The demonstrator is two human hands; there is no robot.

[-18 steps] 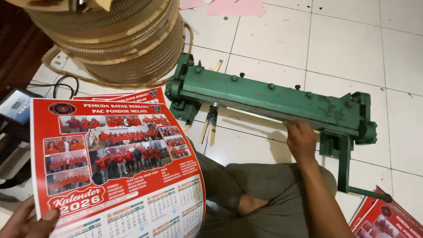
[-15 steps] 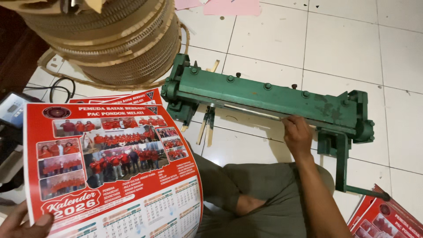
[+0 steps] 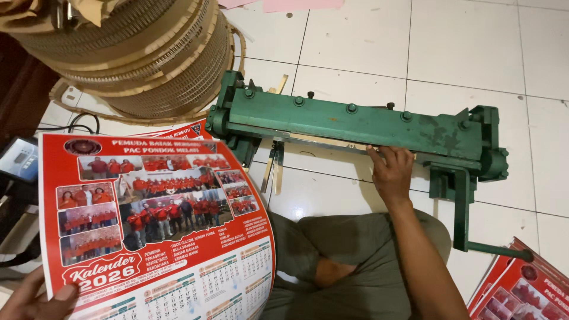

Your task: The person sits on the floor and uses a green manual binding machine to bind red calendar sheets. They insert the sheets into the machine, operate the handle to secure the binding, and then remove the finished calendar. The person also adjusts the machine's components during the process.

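My left hand [image 3: 35, 296] grips the lower left edge of a large red wall calendar sheet [image 3: 154, 225] with photos and date grids, which curves over my lap. My right hand [image 3: 390, 169] rests with fingers against the front slot of a long green metal press machine [image 3: 355, 127] on the tiled floor. A thin pale metal strip [image 3: 323, 141] lies along that slot just left of my fingers. The machine's green lever handle [image 3: 468, 225] hangs down at the right end.
A big spool of coiled wire binding [image 3: 136, 53] stands at the upper left. More red calendar sheets [image 3: 521, 290] lie at the lower right. A dark device with cables [image 3: 21, 160] sits at the left edge. My knees in grey-green trousers [image 3: 355, 261] fill the bottom middle.
The calendar sheet has shifted slightly left and lower in view. My right hand stays at the machine's front slot, and the view has tilted down a little.
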